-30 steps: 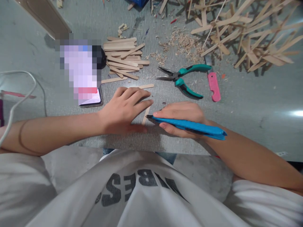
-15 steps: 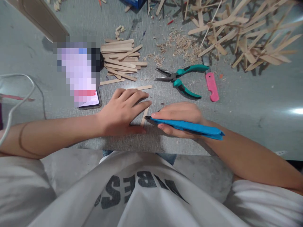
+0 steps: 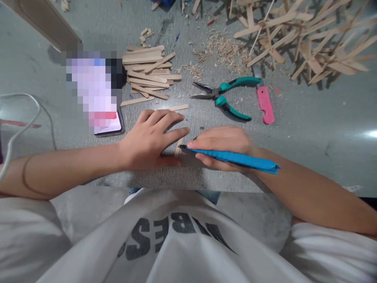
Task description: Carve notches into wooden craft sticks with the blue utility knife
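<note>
My left hand (image 3: 153,137) lies spread on the grey table near its front edge, its index finger and thumb at the two ends of a small wooden stick (image 3: 178,148). The stick is partly covered by those fingers. In my right hand (image 3: 225,143) is a blue tool with a dark tip (image 3: 235,157), gripped like a pen. Its tip points left and meets the stick, or hovers just over it; which one I cannot tell. Another flat stick (image 3: 179,107) lies just beyond my left fingertips.
Beyond my hands lie green-handled pliers (image 3: 219,93), a pink cutter (image 3: 265,105), a pile of sticks (image 3: 147,70) and wood shavings (image 3: 226,51). A stick structure (image 3: 306,39) stands back right. At left are a phone (image 3: 118,127) and a white cable (image 3: 35,102).
The view has shifted slightly. Both hands keep nearly the same pose, and the blue tool's tip stays at the small stick.
</note>
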Demonstrator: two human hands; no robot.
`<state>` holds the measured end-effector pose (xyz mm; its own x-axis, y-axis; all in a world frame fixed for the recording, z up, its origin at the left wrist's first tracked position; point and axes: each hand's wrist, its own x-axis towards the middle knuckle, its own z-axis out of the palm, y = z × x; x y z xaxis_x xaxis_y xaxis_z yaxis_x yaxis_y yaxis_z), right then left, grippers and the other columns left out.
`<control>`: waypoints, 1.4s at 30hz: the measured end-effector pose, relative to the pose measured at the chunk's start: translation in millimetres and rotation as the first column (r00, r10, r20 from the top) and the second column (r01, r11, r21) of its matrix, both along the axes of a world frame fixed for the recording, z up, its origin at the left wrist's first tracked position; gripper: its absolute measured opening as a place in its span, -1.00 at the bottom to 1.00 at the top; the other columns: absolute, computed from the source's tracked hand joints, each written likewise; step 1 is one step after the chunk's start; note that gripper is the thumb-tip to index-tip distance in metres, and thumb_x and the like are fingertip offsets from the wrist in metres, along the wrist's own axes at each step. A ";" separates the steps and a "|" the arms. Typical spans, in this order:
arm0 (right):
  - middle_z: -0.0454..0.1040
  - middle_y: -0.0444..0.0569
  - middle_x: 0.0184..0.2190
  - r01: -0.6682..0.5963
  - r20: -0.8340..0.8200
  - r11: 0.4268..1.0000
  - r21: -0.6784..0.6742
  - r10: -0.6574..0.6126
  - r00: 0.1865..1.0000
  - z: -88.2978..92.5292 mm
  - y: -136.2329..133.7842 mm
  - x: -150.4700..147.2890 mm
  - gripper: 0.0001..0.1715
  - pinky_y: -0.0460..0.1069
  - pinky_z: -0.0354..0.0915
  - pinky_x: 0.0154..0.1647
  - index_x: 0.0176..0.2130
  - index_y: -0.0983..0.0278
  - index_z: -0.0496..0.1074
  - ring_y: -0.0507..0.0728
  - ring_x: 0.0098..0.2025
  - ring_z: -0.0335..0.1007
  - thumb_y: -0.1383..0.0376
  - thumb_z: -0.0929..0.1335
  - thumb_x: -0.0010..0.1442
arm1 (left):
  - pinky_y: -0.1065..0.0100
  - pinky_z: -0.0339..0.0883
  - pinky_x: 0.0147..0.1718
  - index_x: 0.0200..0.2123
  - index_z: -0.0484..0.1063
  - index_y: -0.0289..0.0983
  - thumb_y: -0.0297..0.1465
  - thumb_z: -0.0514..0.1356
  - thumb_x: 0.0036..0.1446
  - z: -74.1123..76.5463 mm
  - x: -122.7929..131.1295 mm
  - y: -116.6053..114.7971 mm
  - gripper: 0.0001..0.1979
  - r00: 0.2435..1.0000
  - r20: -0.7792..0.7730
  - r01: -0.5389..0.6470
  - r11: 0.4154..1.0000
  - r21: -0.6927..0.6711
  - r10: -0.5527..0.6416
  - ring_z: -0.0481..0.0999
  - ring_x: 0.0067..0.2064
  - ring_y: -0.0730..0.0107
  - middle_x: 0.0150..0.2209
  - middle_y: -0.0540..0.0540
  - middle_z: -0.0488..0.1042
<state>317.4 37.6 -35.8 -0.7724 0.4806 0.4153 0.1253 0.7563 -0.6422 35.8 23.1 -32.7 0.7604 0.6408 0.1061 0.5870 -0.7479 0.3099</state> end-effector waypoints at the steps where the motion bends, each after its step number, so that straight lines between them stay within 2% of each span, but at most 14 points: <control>1: 0.71 -0.03 -0.17 0.000 -0.004 1.000 0.009 0.000 1.000 -0.5 0.2 -0.1 -0.71 -0.04 0.56 -0.11 0.16 0.19 0.52 0.09 -0.17 0.70 0.33 0.39 0.48 | -0.13 0.24 0.18 0.35 0.40 -0.17 0.09 0.33 0.32 -0.6 0.0 -0.1 -0.30 1.000 0.006 -0.002 1.000 0.002 0.002 0.39 0.35 -0.23 0.35 -0.36 0.45; 8: 0.68 -0.03 -0.24 -0.008 -0.028 0.999 0.048 0.009 1.000 -2.6 -1.8 -3.9 -0.71 -0.03 0.55 -0.15 0.14 0.26 0.47 0.09 -0.21 0.67 0.39 0.40 0.44 | -0.08 0.29 0.15 0.33 0.41 -0.16 0.08 0.37 0.30 -1.7 0.8 -0.4 -0.31 1.000 0.000 -0.005 0.999 0.045 0.005 0.43 0.35 -0.18 0.35 -0.33 0.48; 13: 0.68 -0.04 -0.22 0.015 -0.023 0.999 0.042 -0.014 1.000 -1.3 -5.0 -5.0 -0.68 -0.03 0.57 -0.12 0.15 0.23 0.44 0.08 -0.20 0.67 0.40 0.39 0.43 | -0.08 0.30 0.17 0.34 0.40 -0.14 0.06 0.37 0.30 -0.7 -0.6 -0.5 -0.31 1.000 -0.021 0.005 0.999 0.053 -0.004 0.41 0.37 -0.18 0.39 -0.35 0.44; 20: 0.63 -0.14 -0.32 0.027 0.026 0.999 0.022 -0.027 0.999 1.7 -6.9 -3.1 -0.63 -0.06 0.50 -0.29 0.22 0.18 0.38 0.05 -0.37 0.58 0.38 0.35 0.47 | -0.09 0.30 0.19 0.35 0.41 -0.11 0.04 0.40 0.27 2.0 -1.3 -0.2 -0.31 0.998 -0.055 -0.008 0.999 0.052 0.011 0.39 0.39 -0.17 0.42 -0.35 0.41; 28: 0.63 -0.12 -0.34 0.037 0.019 0.998 0.057 -0.039 0.999 1.0 -8.1 -2.6 -0.62 -0.06 0.50 -0.30 0.21 0.21 0.38 0.06 -0.37 0.59 0.39 0.35 0.45 | -0.09 0.29 0.20 0.37 0.40 -0.08 0.07 0.41 0.25 0.0 -2.3 -0.4 -0.27 0.998 -0.053 -0.014 0.999 0.051 0.017 0.38 0.39 -0.17 0.42 -0.34 0.40; 34: 0.65 -0.14 -0.32 0.056 0.030 0.995 0.084 -0.058 0.998 1.8 -9.1 -2.3 -0.62 -0.04 0.52 -0.30 0.23 0.13 0.36 0.07 -0.36 0.62 0.36 0.34 0.47 | -0.09 0.31 0.19 0.36 0.41 -0.12 0.06 0.41 0.25 0.5 -1.8 -0.5 -0.27 0.999 -0.039 -0.012 0.998 0.054 0.014 0.39 0.38 -0.19 0.42 -0.37 0.41; 42: 0.66 -0.09 -0.30 0.045 -0.001 0.990 0.132 -0.045 0.999 1.4 -11.7 -1.0 -0.68 -0.06 0.50 -0.30 0.19 0.22 0.39 0.05 -0.35 0.60 0.36 0.33 0.48 | -0.09 0.30 0.19 0.35 0.41 -0.12 0.03 0.41 0.27 -1.3 -1.2 -0.9 -0.30 1.000 -0.022 -0.021 0.999 0.041 0.022 0.38 0.39 -0.19 0.43 -0.36 0.39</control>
